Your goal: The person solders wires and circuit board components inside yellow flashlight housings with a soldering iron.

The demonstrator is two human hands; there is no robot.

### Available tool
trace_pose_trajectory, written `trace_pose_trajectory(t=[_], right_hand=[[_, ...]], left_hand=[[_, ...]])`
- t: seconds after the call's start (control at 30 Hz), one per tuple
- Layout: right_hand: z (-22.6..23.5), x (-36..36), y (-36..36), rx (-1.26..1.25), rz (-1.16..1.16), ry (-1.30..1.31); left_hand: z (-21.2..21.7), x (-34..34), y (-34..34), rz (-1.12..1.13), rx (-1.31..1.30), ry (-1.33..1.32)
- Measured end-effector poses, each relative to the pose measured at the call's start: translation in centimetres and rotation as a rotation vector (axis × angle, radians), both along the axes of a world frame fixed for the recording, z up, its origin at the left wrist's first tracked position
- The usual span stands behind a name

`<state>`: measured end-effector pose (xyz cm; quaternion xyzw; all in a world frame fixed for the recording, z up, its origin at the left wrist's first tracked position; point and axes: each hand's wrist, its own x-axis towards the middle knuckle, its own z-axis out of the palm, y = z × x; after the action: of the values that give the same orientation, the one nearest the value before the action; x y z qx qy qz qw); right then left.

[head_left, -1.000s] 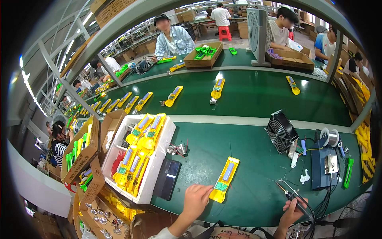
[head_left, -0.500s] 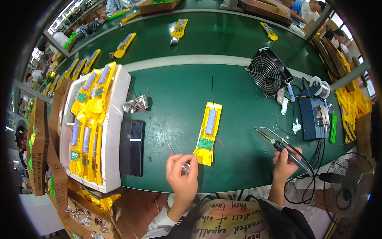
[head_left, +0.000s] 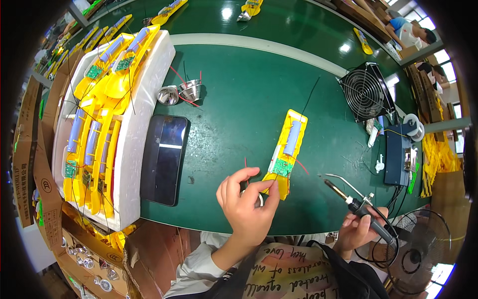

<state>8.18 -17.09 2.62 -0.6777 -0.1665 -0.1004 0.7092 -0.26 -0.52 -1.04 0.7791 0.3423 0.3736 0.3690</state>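
Observation:
My left hand (head_left: 244, 207) is closed, thumb and a finger pinched together at the near end of a yellow flashlight housing (head_left: 283, 190). A silver reflector cup (head_left: 260, 200) sits mostly hidden in its curled fingers, and a red wire pokes up beside them. Lying on the bench, the housing carries a purple battery cell (head_left: 293, 137) and a green circuit board (head_left: 283, 167). One black and one red wire stick out of it. My right hand (head_left: 359, 229) grips a soldering iron (head_left: 371, 222) with a thin metal feed tube; its tip points toward the housing, apart from it.
A white foam box (head_left: 148, 99) of yellow housings stands left, beside a dark phone (head_left: 165, 159). Two reflector cups (head_left: 189, 90) lie behind the phone. At right are a black fan (head_left: 367, 93), a blue soldering unit (head_left: 396, 154) and a solder spool (head_left: 414, 127). Beyond runs a green conveyor (head_left: 289, 25).
The view has shifted, so the bench things sit elsewhere in the picture. My left fingers have come closer to the housing's circuit board, and the reflector cup is more hidden. The right hand still holds the iron.

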Motion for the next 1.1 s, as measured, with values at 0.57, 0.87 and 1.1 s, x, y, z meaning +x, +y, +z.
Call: trace_pose_trajectory(t=[0.57,0.87,1.1], right_hand=[[-0.9,0.1,4.7,-0.166,0.132,0.172],[-1.3,0.5,4.8,-0.163,0.154,0.186],[-1.5,0.9,3.9,-0.136,0.190,0.195]], left_hand=[[0.2,0.6,0.4,0.033,-0.014,0.107],[0.1,0.8,0.4,0.036,-0.002,0.125],[0.1,0.7,0.4,0.022,-0.001,0.112]])
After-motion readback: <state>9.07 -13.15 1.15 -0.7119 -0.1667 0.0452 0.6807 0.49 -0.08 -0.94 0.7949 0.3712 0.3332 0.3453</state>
